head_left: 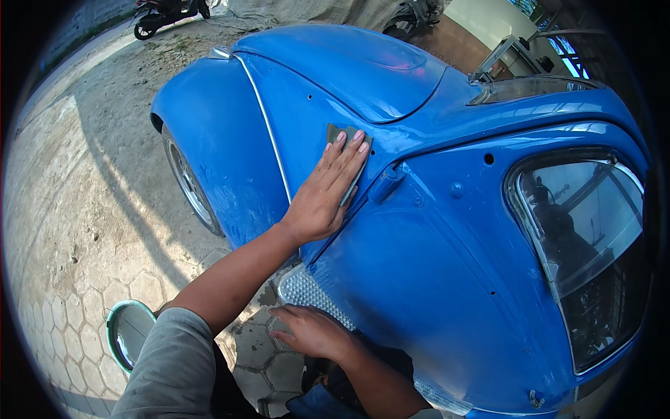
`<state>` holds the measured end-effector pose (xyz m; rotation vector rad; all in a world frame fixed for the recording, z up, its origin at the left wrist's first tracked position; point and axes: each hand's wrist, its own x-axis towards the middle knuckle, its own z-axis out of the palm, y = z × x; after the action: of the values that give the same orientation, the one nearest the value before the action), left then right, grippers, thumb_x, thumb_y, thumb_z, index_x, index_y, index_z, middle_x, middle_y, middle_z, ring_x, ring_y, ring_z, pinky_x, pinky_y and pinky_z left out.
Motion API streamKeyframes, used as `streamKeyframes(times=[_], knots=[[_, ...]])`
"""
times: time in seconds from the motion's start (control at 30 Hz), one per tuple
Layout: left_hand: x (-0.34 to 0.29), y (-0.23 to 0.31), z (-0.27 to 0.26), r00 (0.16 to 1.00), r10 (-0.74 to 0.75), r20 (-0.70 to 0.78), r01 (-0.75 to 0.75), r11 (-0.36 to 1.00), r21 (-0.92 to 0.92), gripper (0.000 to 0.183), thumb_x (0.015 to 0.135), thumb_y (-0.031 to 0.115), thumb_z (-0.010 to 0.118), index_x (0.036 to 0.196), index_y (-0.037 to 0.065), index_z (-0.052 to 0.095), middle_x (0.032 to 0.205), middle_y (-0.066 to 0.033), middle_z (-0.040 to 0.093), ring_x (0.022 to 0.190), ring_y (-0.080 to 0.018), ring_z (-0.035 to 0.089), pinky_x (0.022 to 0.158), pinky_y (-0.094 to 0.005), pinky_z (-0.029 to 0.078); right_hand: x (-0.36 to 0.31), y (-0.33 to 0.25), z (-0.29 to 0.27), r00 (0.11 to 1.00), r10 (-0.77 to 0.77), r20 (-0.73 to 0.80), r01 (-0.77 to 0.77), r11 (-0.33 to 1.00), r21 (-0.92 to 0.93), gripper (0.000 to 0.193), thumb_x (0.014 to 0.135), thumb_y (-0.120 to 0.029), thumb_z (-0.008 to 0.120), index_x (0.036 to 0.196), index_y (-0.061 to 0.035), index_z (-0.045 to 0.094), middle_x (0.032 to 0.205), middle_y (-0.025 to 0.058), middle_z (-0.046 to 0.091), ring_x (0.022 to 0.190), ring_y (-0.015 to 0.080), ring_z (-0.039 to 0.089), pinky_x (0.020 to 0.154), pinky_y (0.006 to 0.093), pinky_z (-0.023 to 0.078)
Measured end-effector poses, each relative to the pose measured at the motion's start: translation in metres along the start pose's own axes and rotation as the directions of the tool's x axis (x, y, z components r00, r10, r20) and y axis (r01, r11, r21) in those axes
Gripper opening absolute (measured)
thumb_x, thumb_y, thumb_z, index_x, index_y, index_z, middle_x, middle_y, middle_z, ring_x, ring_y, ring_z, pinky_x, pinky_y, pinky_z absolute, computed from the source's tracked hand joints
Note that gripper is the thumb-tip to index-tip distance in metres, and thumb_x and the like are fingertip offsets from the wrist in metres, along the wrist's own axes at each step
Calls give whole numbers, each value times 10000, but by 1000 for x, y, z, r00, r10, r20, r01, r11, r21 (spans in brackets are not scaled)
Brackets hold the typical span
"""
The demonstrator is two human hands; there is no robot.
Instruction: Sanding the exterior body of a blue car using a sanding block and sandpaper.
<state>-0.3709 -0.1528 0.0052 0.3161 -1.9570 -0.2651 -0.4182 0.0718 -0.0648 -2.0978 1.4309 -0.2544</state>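
My left hand (pixel 324 192) lies flat on the blue car's (pixel 377 209) front side panel, just ahead of the door. Under its fingers is a dark grey-green sheet of sandpaper (pixel 336 130), pressed against the paint. The sheet's upper edge shows beyond the fingertips, and another bit shows beside the palm. Lower down, my right hand (pixel 314 332) hovers with its fingers apart and nothing in them, near the textured metallic running board (pixel 307 290). Close to the left fingertips are a small dark hole in the panel and the blue door hinge (pixel 386 184).
A green-rimmed bucket (pixel 129 335) of greyish liquid stands on hexagonal pavers (pixel 77 335) at lower left. The car's front wheel (pixel 185 178) sits under the rounded fender (pixel 209 133). A motorbike (pixel 167 14) is parked far back left. The door window (pixel 579 216) is at right.
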Motion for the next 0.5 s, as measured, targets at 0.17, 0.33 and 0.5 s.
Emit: streamKeyframes(times=[0.17, 0.33, 0.5], knots=[[-47, -23, -1, 997, -44, 58, 40, 997, 60, 869, 1038, -71, 596, 1836, 17, 264, 1904, -259, 249, 1770, -473, 201, 1437, -605, 183, 5, -5, -4, 993, 65, 96, -63, 998, -24, 576, 1122, -383, 729, 1535, 12, 652, 1352, 249, 746, 1204, 438, 757, 1056, 527, 609], [11, -4, -5, 1000, -1, 14, 1, 1000, -18, 880, 1011, -92, 581, 1830, 19, 281, 1904, -253, 252, 1768, -478, 200, 1444, -602, 166, 1, 0, -2, 998, 30, 49, -29, 1000, -6, 578, 1125, -389, 723, 1536, 10, 649, 1353, 251, 743, 1209, 443, 754, 1065, 530, 607], [-22, -16, -11, 996, -4, 89, 4, 1000, 3, 984, 902, -139, 562, 1831, 26, 284, 1911, -242, 239, 1773, -480, 174, 1449, -595, 162, 5, -3, -3, 998, 30, 55, -30, 1000, -4, 573, 1121, -386, 727, 1534, 4, 652, 1351, 251, 743, 1210, 445, 754, 1068, 531, 607]])
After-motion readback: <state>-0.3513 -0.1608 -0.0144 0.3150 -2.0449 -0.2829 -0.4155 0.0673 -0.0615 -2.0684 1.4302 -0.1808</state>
